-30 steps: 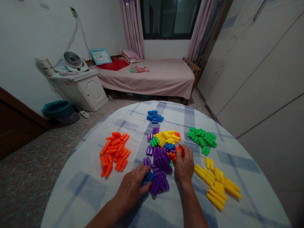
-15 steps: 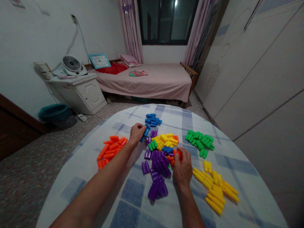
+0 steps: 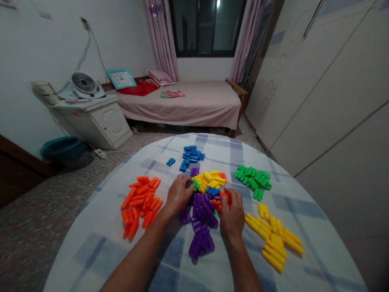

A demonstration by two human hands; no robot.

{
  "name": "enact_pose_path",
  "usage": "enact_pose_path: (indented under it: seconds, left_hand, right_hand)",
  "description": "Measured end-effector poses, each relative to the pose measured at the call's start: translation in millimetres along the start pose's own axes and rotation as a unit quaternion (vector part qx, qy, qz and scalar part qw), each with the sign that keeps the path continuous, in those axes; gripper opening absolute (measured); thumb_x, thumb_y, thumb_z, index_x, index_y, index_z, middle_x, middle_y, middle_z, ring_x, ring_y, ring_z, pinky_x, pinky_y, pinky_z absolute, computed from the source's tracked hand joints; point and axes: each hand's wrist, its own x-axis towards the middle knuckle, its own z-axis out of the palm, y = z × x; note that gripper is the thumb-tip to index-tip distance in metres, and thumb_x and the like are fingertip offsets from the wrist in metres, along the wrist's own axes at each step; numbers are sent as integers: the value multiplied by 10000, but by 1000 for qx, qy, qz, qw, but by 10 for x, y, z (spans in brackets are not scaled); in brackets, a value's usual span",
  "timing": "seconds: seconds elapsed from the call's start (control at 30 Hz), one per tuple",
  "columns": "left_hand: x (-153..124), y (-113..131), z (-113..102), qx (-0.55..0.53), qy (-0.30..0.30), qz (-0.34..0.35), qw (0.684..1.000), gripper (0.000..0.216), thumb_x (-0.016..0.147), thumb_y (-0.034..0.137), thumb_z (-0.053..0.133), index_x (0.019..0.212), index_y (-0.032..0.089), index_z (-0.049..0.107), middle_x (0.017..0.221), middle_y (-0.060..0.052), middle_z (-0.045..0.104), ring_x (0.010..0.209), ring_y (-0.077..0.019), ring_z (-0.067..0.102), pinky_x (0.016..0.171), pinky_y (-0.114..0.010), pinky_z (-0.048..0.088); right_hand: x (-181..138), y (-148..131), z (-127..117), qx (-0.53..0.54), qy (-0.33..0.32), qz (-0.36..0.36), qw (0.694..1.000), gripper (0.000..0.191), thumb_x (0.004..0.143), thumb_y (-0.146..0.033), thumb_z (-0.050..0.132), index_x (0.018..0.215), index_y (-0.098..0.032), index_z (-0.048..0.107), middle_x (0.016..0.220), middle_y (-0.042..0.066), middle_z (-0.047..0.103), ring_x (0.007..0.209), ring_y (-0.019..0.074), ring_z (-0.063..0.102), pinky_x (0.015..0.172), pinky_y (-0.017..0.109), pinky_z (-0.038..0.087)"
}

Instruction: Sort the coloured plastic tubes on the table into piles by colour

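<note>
My left hand (image 3: 180, 194) reaches into the mixed pile at the table's middle, its bent fingertips closed at a green plastic piece (image 3: 196, 185). On the pile's right side, the curled fingers of my right hand (image 3: 233, 213) are around orange plastic pieces (image 3: 225, 197); the fingertips are partly hidden. Between the hands lie yellow pieces (image 3: 209, 178), a few blue pieces (image 3: 212, 191) and purple pieces (image 3: 204, 209). More purple pieces (image 3: 201, 242) lie nearer me. My left hand covers some of the purple ones.
Sorted groups lie around on the checked tablecloth (image 3: 164, 259): orange pieces (image 3: 142, 198) left, blue pieces (image 3: 192, 154) at the back, green pieces (image 3: 253, 178) right, yellow pieces (image 3: 273, 237) front right. One small blue bit (image 3: 170, 162) lies apart. A bed (image 3: 200, 105) stands beyond.
My left hand has let go of blue pieces by the back blue group and moved toward me, to the green pieces. My right hand has hardly moved. The view has shifted slightly.
</note>
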Motion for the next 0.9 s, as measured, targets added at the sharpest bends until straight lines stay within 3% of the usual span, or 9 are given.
enact_pose_path:
  seconds: [0.1, 0.2, 0.47, 0.57, 0.7, 0.8, 0.9]
  left_hand:
    - [-132, 33, 125, -41, 56, 31, 997, 227, 784, 260, 593, 983, 164, 647, 1020, -85, 592, 980, -216, 573, 898, -364, 458]
    - [-170, 49, 195, -90, 105, 34, 990, 217, 771, 239, 610, 974, 171, 645, 1030, -82, 586, 1003, -216, 565, 908, -374, 459]
    - [-131, -52, 198, -200, 83, 19, 976, 205, 852, 305, 530, 940, 186, 672, 883, -40, 642, 837, -167, 605, 766, -294, 470]
    - [-77, -87, 191, -302, 111, -46, 946, 234, 845, 345, 537, 924, 171, 674, 845, -35, 666, 766, -150, 618, 706, -267, 483]
    - [-30, -74, 113, -457, 96, -117, 877, 311, 772, 390, 633, 960, 144, 659, 780, -21, 671, 578, -98, 571, 556, -221, 470]
    - [-41, -24, 61, -520, 61, -118, 844, 324, 698, 372, 716, 918, 138, 673, 773, -23, 686, 560, -86, 568, 557, -213, 475]
    - [-72, 29, 66, -542, 10, -103, 834, 303, 650, 330, 760, 881, 143, 698, 791, -39, 710, 655, -121, 624, 630, -232, 504]
  right_hand:
    - [2, 11, -1, 5, 1, -7, 1000, 362, 898, -374, 374, 1115, -175, 585, 1146, 99, 571, 1088, 226, 516, 955, 368, 389]
    - [-1, 20, 2, 11, 3, -16, 1000, 359, 905, -386, 378, 1108, -172, 583, 1133, 98, 572, 1085, 225, 515, 964, 368, 382]
    - [-11, 42, 20, 5, -1, -13, 1000, 363, 908, -392, 383, 1112, -171, 586, 1153, 105, 565, 1091, 238, 511, 970, 390, 378]
    - [-14, 55, 17, 12, -3, -12, 1000, 362, 905, -393, 392, 1114, -170, 586, 1156, 109, 568, 1083, 242, 519, 957, 397, 389]
    - [-28, 27, 5, 20, 25, -28, 999, 339, 917, -377, 396, 1124, -179, 577, 1129, 105, 584, 1055, 234, 530, 935, 402, 407]
    - [-53, -35, -8, 5, 62, -82, 995, 326, 919, -351, 413, 1152, -178, 563, 1142, 106, 585, 1082, 238, 514, 958, 433, 393]
    - [-89, -113, -22, 3, 64, -146, 987, 315, 907, -305, 451, 1183, -190, 549, 1163, 100, 582, 1121, 240, 499, 978, 461, 381]
